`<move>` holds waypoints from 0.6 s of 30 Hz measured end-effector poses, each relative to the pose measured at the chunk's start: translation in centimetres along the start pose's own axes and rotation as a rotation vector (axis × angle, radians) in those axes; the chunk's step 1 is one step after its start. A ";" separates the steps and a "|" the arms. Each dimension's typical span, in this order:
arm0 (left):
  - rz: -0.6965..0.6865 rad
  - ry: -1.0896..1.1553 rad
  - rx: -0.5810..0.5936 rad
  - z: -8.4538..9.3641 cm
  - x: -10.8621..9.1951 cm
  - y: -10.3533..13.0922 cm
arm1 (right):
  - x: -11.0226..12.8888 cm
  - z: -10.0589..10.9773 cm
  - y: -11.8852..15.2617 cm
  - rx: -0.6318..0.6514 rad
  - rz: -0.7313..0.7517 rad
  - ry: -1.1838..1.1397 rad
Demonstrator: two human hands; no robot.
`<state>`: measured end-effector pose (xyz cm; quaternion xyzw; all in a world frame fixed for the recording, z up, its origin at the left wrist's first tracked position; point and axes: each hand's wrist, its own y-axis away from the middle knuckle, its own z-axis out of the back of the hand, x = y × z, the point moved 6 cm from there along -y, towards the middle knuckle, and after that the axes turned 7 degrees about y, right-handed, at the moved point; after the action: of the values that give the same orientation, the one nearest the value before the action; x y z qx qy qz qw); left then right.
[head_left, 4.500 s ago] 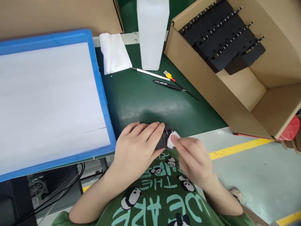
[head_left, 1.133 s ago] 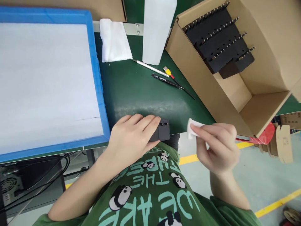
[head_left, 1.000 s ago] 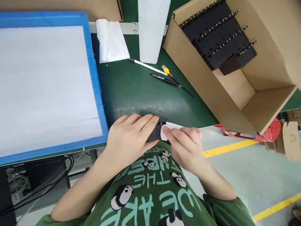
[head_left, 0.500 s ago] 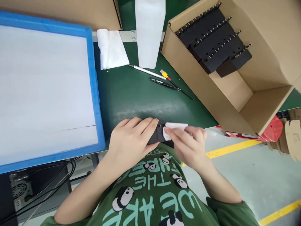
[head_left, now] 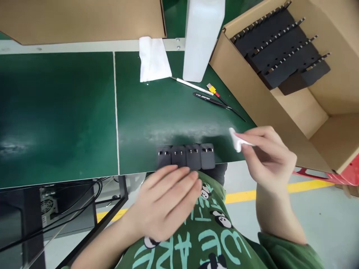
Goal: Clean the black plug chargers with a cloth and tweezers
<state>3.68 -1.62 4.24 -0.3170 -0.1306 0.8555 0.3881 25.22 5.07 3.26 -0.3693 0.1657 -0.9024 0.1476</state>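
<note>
Several black power adapters point(head_left: 193, 160) stand side by side in a row at the table's front edge, their metal prongs showing. My left hand point(head_left: 168, 201) is open, its fingers stretched out, with the tips at the near edge of the row; whether they touch it I cannot tell. Off to the right of the row, my right hand point(head_left: 270, 160) pinches a small folded white cloth point(head_left: 236, 141) between thumb and fingers, raised near the table edge.
At right, an open cardboard box point(head_left: 252, 101) holds rows of black adapters point(head_left: 283, 48). Further back are a white plastic bottle point(head_left: 200, 45), a folded white cloth point(head_left: 154, 59), a pen-like silver tool point(head_left: 193, 86), black tweezers point(head_left: 209, 99) and a yellow-tipped USB cable point(head_left: 212, 89).
My left hand has come down off the adapters and opened. My right hand has lifted the cloth away to the right. The blue-rimmed white tray at left is gone from view.
</note>
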 end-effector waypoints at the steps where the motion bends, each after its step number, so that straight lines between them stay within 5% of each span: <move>1: -0.050 0.021 0.043 -0.9 -0.5 0.3 | 0.5 -0.5 -0.6 0.050 0.075 0.001; 5: -0.105 -0.008 -0.035 -1.7 -0.3 1.1 | 3.1 -1.4 0.1 0.143 0.300 0.209; 8: 0.208 -0.008 -0.185 0.7 3.3 2.1 | 4.9 -2.2 2.7 0.175 0.376 0.388; 11: 0.487 0.138 -0.061 1.4 7.3 3.3 | 6.5 -3.3 4.7 0.138 0.372 0.525; 14: 0.455 0.275 0.094 0.0 8.6 3.3 | 8.5 -5.6 5.0 0.144 0.367 0.613; 18: 0.404 0.287 0.021 -0.9 8.0 2.7 | 11.3 -8.8 4.1 0.189 0.464 0.579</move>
<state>-1.30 2.57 -1.24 -0.4508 0.0006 0.8633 0.2269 11.81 -1.37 2.61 -0.0366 0.1957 -0.9234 0.3283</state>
